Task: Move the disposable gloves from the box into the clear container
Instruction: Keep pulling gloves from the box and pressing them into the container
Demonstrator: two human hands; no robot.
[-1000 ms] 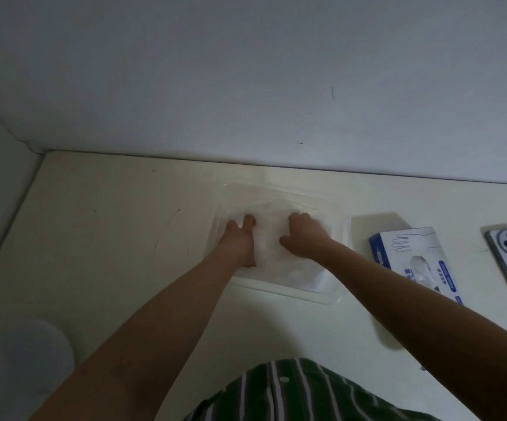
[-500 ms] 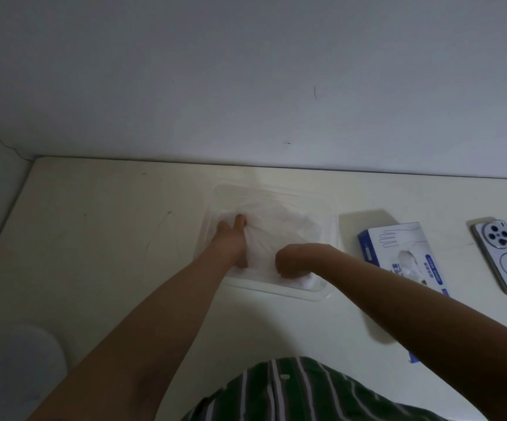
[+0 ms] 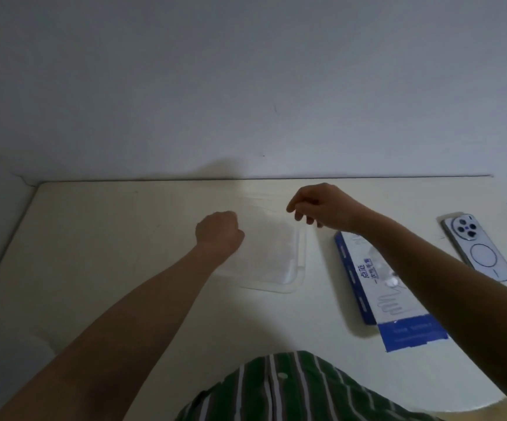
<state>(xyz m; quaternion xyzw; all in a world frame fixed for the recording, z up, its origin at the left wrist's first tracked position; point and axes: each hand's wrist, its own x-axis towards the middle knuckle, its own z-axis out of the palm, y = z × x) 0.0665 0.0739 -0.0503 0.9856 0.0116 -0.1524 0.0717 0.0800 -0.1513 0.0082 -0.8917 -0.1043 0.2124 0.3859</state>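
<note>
Settling gloves [image 3: 273, 253], my read | they lie inside clear container [image 3: 300, 270], frame centre | left hand [image 3: 220, 230] curled at its left edge, grip can't tell | right hand [image 3: 322, 208] above, fingers loose, apart, empty | next: reach box [image 3: 364, 287], right, for more

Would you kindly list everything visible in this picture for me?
clear plastic container: one, transparent, table centre.
thin disposable gloves: count unclear, translucent white, inside the container.
cardboard glove box: one, blue and white, right of the container.
smartphone: one, silver, far right, camera side up.
table: one, cream, against the wall.
striped shirt: one, green and white, bottom edge.
left hand: curled, at the container's left side.
right hand: fingers loosely curled, above the container's far end.
</note>
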